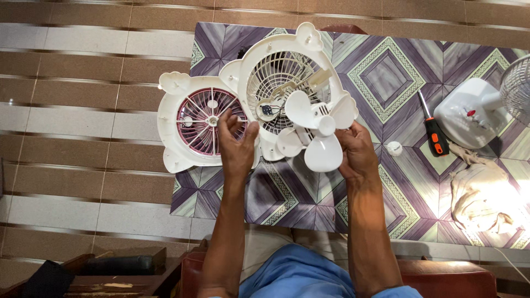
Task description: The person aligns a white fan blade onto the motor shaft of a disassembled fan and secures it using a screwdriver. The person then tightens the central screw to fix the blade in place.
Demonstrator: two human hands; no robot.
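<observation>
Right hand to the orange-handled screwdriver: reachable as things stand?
Probably yes. The screwdriver lies on bare table just to the right of the right hand, with only a small white cap between. But that hand holds the white fan blade, so it must let go first.

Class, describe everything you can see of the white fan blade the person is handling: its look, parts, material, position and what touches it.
The white fan blade looks like smooth, glossy plastic. It has rounded, petal-shaped lobes spreading from a central hub; about four show. It is held above the patterned table, in front of the white fan housing with its round grille. The right hand grips it at the lower right edge, while the left hand rests beside it on the housing. It looks clean and unbroken.
</observation>
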